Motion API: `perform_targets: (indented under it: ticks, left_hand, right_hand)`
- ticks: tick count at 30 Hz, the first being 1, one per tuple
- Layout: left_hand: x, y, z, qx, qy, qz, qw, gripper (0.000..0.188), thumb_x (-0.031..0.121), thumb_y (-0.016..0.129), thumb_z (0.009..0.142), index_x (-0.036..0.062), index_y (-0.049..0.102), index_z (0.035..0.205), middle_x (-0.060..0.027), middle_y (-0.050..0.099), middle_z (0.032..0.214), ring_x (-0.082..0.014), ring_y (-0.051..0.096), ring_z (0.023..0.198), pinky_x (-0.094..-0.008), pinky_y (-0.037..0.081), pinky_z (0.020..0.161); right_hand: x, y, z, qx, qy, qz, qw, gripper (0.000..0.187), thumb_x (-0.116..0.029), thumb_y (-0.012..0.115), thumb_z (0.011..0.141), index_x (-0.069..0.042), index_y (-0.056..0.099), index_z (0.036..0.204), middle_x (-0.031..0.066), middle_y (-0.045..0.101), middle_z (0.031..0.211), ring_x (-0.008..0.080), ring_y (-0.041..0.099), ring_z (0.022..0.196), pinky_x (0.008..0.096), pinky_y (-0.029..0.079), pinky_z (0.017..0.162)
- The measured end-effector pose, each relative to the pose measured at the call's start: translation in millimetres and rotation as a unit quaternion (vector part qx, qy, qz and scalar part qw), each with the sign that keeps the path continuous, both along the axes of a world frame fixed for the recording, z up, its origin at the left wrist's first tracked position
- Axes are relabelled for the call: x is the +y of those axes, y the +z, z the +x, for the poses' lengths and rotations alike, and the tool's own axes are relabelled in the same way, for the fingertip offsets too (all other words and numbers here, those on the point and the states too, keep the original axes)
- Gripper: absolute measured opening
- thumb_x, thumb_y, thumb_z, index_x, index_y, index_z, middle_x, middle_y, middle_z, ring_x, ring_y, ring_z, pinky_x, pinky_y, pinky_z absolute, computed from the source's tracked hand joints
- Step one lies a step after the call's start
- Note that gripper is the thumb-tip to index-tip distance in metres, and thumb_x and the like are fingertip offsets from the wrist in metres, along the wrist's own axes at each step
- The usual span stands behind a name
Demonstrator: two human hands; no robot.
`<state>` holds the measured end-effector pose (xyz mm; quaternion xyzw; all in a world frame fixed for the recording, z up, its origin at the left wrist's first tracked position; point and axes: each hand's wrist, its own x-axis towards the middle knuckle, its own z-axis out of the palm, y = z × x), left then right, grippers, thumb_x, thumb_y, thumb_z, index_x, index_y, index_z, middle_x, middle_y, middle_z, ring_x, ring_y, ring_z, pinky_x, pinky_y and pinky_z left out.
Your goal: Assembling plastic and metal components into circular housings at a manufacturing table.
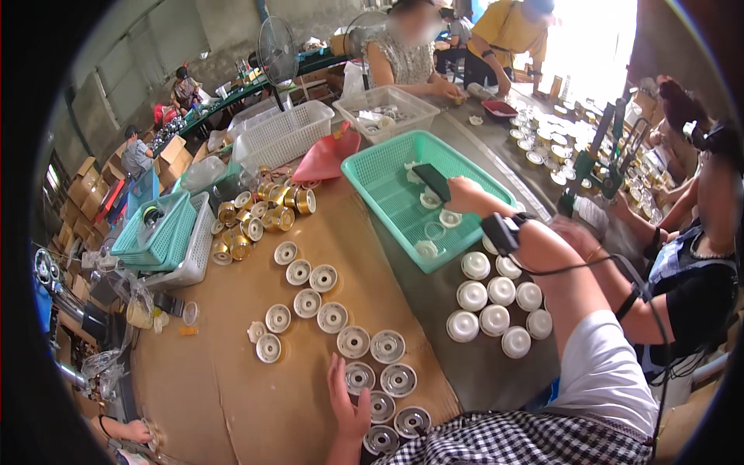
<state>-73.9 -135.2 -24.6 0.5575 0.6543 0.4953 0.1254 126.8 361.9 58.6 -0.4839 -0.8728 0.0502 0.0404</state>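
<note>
My left hand, fingers stretched and holding nothing, is beside the group of round metal-rimmed cups on the brown cardboard. The cups have white or silvery insides with a hole in the middle. My right hand reaches over the green plastic basket, its fingers closed on a dark flat rectangular piece. Under it in the basket lie a few white round parts and a clear ring. White domed caps stand grouped on the grey table, left of my right forearm.
Gold cups are heaped by a red scoop. White baskets stand behind, with stacked green baskets at left. A cable runs off my right wrist. Co-workers sit opposite and close at right; another person's hand is at lower left.
</note>
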Motion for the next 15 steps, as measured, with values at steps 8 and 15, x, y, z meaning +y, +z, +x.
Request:
perform_targets:
  ticks: [8, 15]
  left_hand:
    - [-4, 17, -5, -0.011, 0.037, -0.006, 0.999, 0.054, 0.022, 0.06, 0.102, -0.0043, 0.049, 0.148, -0.0239, 0.047, 0.153, -0.0401, 0.045, 0.142, -0.046, 0.035, 0.118]
    - [4, 18, -2, -0.04, 0.027, 0.005, 0.999, 0.049, 0.023, 0.061, 0.1, -0.0041, 0.055, 0.14, -0.0244, 0.054, 0.145, -0.0393, 0.053, 0.135, -0.0464, 0.041, 0.113]
  right_hand:
    - [41, -34, -59, -0.114, -0.035, -0.02, 0.993, 0.026, -0.014, 0.077, 0.071, -0.006, 0.08, 0.096, 0.0132, 0.078, 0.098, 0.0295, 0.076, 0.096, 0.0386, 0.06, 0.077]
    - [81, -51, -26, -0.068, -0.121, 0.055, 0.989, 0.016, -0.012, 0.075, 0.077, -0.004, 0.079, 0.09, 0.0151, 0.077, 0.089, 0.0323, 0.077, 0.089, 0.0406, 0.06, 0.068]
